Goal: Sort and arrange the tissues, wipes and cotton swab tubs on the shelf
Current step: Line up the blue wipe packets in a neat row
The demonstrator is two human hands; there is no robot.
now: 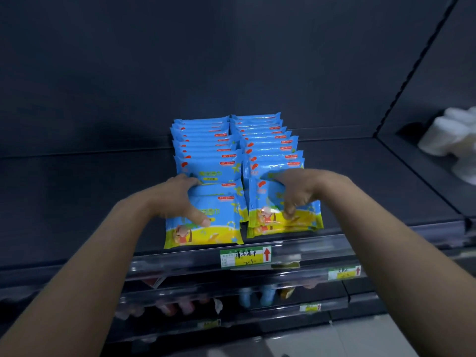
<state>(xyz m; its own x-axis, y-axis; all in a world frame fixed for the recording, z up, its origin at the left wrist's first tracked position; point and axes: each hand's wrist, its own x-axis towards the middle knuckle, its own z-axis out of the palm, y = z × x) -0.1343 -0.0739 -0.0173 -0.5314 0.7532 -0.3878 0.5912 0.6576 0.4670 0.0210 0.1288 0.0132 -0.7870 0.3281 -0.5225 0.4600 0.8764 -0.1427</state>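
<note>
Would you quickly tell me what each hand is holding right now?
Left hand: grips the left front wipe pack.
Right hand: grips the right front wipe pack.

Two rows of blue-and-yellow wipe packs (231, 140) stand on a dark shelf (77, 197). The left hand (177, 199) grips the left front pack (206, 233), thumb on its face. The right hand (296, 191) grips the right front pack (304, 220) likewise. A price label (246, 256) sits on the front rail; white packs (448, 135) lie at far right.
</note>
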